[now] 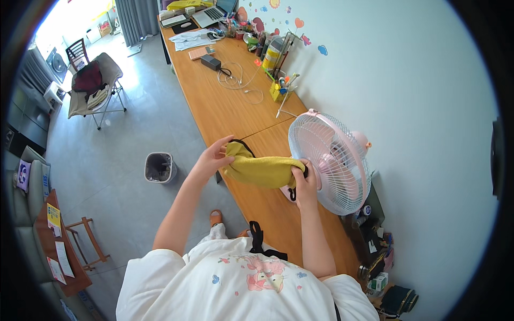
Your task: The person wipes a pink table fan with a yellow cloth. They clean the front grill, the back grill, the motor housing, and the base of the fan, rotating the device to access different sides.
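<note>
A yellow-green cloth (263,171) with black trim is stretched between my two hands above the wooden table. My left hand (213,158) pinches its left end between thumb and fingers, near the black edging at the top. The right end is gripped by my right hand (306,182), and a short black loop (292,194) hangs below that hand. Close behind my right hand stands a pink desk fan (331,162) with a round wire guard; its base is partly hidden by the cloth and hand.
On the wooden table (225,104) lie a white cable (241,82), a black power adapter (211,62) and a yellow pen holder (279,92). A laptop (211,16) sits at the far end. A waste bin (159,167) stands on the floor to the left, a folding chair (94,86) beyond it.
</note>
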Motion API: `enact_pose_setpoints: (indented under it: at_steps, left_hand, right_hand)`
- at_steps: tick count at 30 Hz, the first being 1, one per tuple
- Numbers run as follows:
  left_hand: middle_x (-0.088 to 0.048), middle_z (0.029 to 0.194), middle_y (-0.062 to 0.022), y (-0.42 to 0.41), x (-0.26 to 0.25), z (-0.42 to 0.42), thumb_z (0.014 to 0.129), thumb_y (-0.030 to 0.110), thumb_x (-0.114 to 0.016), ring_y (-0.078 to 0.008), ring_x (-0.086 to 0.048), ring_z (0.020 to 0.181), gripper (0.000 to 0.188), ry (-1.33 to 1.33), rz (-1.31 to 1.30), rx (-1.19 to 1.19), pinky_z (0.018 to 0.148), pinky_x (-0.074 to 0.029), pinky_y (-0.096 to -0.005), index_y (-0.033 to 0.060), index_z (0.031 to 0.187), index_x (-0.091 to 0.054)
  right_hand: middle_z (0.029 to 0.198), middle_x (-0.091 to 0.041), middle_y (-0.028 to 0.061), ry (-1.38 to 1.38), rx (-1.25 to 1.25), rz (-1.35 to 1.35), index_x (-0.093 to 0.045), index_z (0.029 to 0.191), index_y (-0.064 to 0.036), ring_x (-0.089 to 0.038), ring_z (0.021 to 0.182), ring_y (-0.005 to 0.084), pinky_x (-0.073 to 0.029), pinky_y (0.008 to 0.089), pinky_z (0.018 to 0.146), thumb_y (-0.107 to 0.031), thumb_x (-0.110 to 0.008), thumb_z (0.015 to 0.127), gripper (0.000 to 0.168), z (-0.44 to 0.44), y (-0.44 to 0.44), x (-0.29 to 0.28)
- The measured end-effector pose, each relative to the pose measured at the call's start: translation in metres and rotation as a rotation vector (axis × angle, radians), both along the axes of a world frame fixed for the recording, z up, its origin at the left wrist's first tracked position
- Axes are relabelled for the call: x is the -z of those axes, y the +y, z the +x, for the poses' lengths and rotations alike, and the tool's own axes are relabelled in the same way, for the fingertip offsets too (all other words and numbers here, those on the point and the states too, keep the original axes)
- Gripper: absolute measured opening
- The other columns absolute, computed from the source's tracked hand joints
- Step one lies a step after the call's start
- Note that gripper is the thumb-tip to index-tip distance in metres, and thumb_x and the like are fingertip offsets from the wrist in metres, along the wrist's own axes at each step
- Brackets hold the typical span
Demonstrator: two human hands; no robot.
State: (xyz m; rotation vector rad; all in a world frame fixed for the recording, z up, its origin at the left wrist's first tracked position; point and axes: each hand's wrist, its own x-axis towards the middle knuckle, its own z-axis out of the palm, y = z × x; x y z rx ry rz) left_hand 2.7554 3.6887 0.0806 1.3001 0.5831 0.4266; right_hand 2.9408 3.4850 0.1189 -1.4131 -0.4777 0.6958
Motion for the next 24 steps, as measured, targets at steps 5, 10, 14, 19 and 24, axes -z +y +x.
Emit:
enact_pose_setpoints:
  at_steps: [5, 10, 14, 19, 24]
  left_hand:
    - [-0.059, 0.099, -0.0042, 0.019, 0.002, -0.024, 0.083, 0.015, -0.073, -0.015, -0.056, 0.083, 0.04, 0.325, 0.297, 0.046, 0.078, -0.048, -0.0293, 0.0084, 0.12, -0.061]
    - [-0.06, 0.093, -0.0011, 0.042, 0.009, -0.066, 0.086, 0.016, -0.071, -0.0108, -0.054, 0.08, 0.02, 0.348, 0.586, -0.04, 0.075, -0.045, -0.0257, 0.002, 0.098, -0.064]
    - [-0.056, 0.077, 0.0033, 0.043, 0.004, -0.081, 0.083, 0.023, -0.076, -0.0078, -0.051, 0.074, 0.028, 0.23, 0.244, 0.01, 0.071, -0.043, -0.0254, -0.0002, 0.086, -0.06]
    - [-0.053, 0.075, 0.0048, 0.052, 0.006, -0.1, 0.079, 0.012, -0.072, -0.0058, -0.05, 0.074, 0.016, -0.008, -0.021, 0.02, 0.065, -0.039, -0.0235, 0.0077, 0.08, -0.056]
    - [-0.058, 0.107, -0.0075, 0.044, -0.021, -0.097, 0.077, -0.007, -0.055, -0.017, -0.058, 0.097, 0.035, -0.433, -0.345, -0.078, 0.087, -0.05, -0.0301, 0.0031, 0.11, -0.052]
  right_hand:
    - [0.096, -0.063, 0.0024, -0.439, -0.13, -0.002, -0.061, 0.111, -0.004, -0.059, 0.085, 0.0099, -0.047, 0.0235, 0.074, -0.002, -0.057, 0.09, 0.021, 0.006, 0.027, -0.026]
    - [0.087, -0.066, 0.0052, -0.656, -0.142, -0.031, -0.063, 0.118, -0.007, -0.06, 0.078, 0.0093, -0.048, 0.024, 0.069, 0.0, -0.057, 0.088, 0.031, 0.009, 0.06, -0.063]
    - [0.077, -0.065, 0.0099, -0.748, -0.245, -0.16, -0.062, 0.122, -0.011, -0.062, 0.07, 0.0098, -0.049, 0.027, 0.065, -0.005, -0.058, 0.09, 0.033, 0.017, 0.077, -0.065]
    - [0.077, -0.065, 0.0115, -1.024, -0.341, -0.131, -0.061, 0.122, -0.011, -0.063, 0.069, 0.0136, -0.049, 0.0314, 0.064, -0.014, -0.059, 0.092, 0.031, 0.021, 0.107, -0.085]
    - [0.096, -0.07, 0.0113, -0.581, -0.46, -0.248, -0.061, 0.121, -0.006, -0.067, 0.085, 0.0206, -0.05, 0.0355, 0.07, -0.031, -0.055, 0.095, 0.036, 0.036, 0.143, -0.076]
